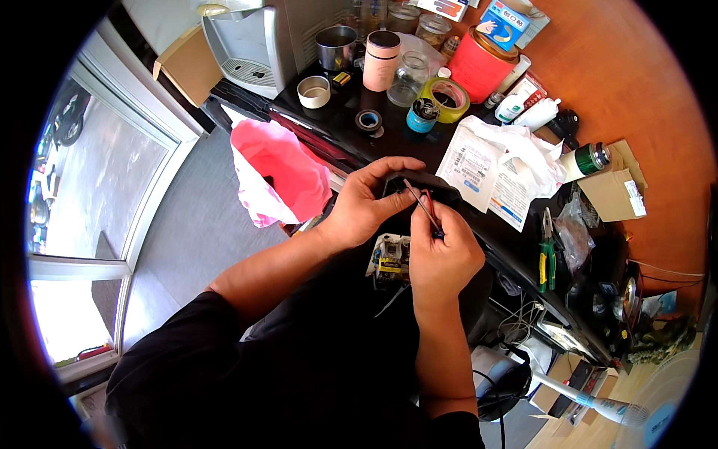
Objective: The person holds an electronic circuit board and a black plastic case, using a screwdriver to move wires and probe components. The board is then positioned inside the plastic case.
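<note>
My left hand (363, 206) is closed round a black plastic housing (422, 179), its thumb pressed on the near side. In my right hand (445, 254) is a slim tool with a thin metal shaft (422, 203), pinched between thumb and fingers. The shaft slants up to the left against the housing; the tool's exact kind is not clear. A short red wire (428, 199) shows beside the shaft. Just below my hands, over my lap, is a circuit board (392, 258) with a yellow component and a loose grey lead. The inside of the housing is mostly hidden.
A black desk holds a pink tumbler (381, 61), a glass jar (409, 78), yellow tape (446, 99), papers (479, 168) and green-handled pliers (547, 254). A pink bag-lined bin (278, 173) stands at the left. Cables (520, 318) and a white fan (658, 415) are lower right.
</note>
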Tool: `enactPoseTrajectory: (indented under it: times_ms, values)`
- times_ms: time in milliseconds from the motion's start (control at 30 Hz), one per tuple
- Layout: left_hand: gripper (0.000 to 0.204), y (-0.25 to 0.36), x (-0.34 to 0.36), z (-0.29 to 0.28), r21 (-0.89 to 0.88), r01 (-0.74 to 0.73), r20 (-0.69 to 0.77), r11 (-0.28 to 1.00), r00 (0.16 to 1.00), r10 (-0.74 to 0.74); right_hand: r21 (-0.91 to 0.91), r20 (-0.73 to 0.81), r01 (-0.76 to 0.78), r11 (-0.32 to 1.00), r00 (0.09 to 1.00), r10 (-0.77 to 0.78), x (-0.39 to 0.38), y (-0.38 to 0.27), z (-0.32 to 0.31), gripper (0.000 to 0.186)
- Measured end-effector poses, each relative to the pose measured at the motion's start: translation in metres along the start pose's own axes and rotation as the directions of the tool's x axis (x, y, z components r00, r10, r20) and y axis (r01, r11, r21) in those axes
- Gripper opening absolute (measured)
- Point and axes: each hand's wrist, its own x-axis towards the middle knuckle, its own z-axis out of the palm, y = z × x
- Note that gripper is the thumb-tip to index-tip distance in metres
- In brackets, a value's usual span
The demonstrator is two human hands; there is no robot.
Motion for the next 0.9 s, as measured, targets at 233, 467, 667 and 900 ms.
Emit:
enactPoseTrajectory:
  times_ms: [233, 467, 667, 900]
  values:
    - [0.043, -0.001, 0.001, -0.002, 0.068, -0.045, 0.028, 0.997, 0.999, 0.043, 0.016, -0.006, -0.005, 1.000, 1.000, 0.005, 0.000, 0.002, -0.002, 0.015]
    - [0.042, -0.004, 0.001, -0.003, 0.116, -0.060, 0.027, 0.991, 0.998, 0.057, 0.070, -0.018, -0.081, 0.994, 0.996, 0.082, -0.001, 0.003, -0.002, 0.015]
    - [0.035, -0.007, 0.003, 0.007, 0.323, -0.110, -0.082, 0.940, 0.986, 0.143, -0.003, 0.009, -0.013, 1.000, 1.000, 0.013, -0.002, 0.002, -0.003, 0.012]
    - [0.031, -0.005, 0.003, 0.006, 0.229, -0.041, -0.167, 0.973, 0.983, 0.081, 0.028, 0.028, 0.010, 1.000, 1.000, -0.011, -0.004, 0.003, -0.010, 0.009]
